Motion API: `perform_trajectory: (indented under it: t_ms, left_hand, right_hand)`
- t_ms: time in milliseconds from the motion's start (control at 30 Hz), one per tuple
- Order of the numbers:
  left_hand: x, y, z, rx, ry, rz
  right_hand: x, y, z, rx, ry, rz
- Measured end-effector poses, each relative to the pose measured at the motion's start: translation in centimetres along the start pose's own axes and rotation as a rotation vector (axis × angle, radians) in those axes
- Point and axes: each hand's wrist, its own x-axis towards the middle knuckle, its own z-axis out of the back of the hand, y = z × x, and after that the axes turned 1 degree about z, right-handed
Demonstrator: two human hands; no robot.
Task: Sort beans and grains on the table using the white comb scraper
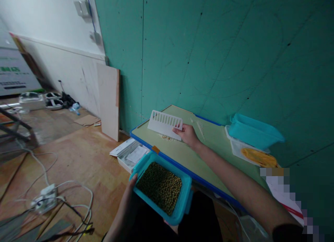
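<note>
My left hand (129, 196) grips the near corner of a turquoise box (186, 196) filled with small green beans (159, 187), held below the table's blue front edge. My right hand (186, 134) reaches across the green table (188, 155) and holds the right end of a white slotted plastic divider (164, 124), which stands tilted on the tabletop. A few pale grains (167, 137) lie under the divider.
At the table's right end are an upturned turquoise box (254, 131) and a white tray with something yellow (258, 157). A wooden board (109, 101) leans on the green wall. A power strip and cables (47, 199) lie on the wood floor, white boxes (127, 152) beside the table.
</note>
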Motion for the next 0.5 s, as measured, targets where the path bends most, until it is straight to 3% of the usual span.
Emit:
perform_trajectory:
  t_ms: [200, 500]
  left_hand:
    - [0.3, 0.3, 0.5, 0.003, 0.02, 0.017]
    - [0.4, 0.7, 1.3, 0.003, -0.004, 0.045]
  right_hand:
    - [0.8, -0.2, 0.0, -0.011, -0.055, -0.015]
    - [0.3, -0.1, -0.4, 0.0, 0.029, -0.01]
